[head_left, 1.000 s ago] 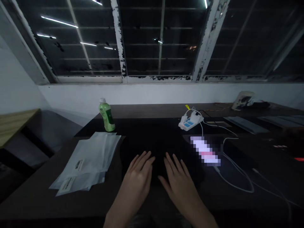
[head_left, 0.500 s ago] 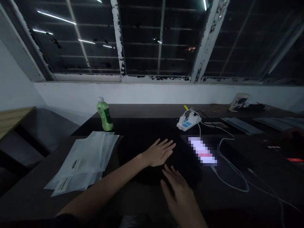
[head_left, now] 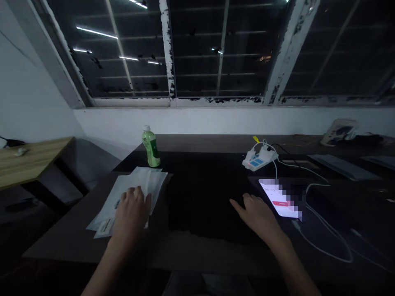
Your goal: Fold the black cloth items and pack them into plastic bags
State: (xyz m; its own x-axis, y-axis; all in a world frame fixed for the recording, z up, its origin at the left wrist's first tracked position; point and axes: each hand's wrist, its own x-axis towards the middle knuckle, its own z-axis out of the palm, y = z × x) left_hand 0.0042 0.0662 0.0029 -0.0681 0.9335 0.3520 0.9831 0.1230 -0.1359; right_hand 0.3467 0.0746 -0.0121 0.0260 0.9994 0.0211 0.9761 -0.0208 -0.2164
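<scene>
My left hand lies over the stack of translucent plastic bags at the left, fingers bent and thumb apart; it touches or hovers just above them. Barcode labels show on the bags. My right hand is at the right edge of a flat black item, probably cloth, spread on the table. Its thumb sticks out to the left and its other fingers are curled, with their tips hidden. Just right of that hand lies a lit phone, its screen partly blurred out.
A green drink bottle stands behind the bags. At the back right a white power strip holds plugs, with white cables trailing over the table. More flat bags lie farther right. A wooden table stands at the left.
My left hand has moved from the black item left onto the plastic bags. My right hand has moved right and forward, closer to the phone. The view has turned slightly left.
</scene>
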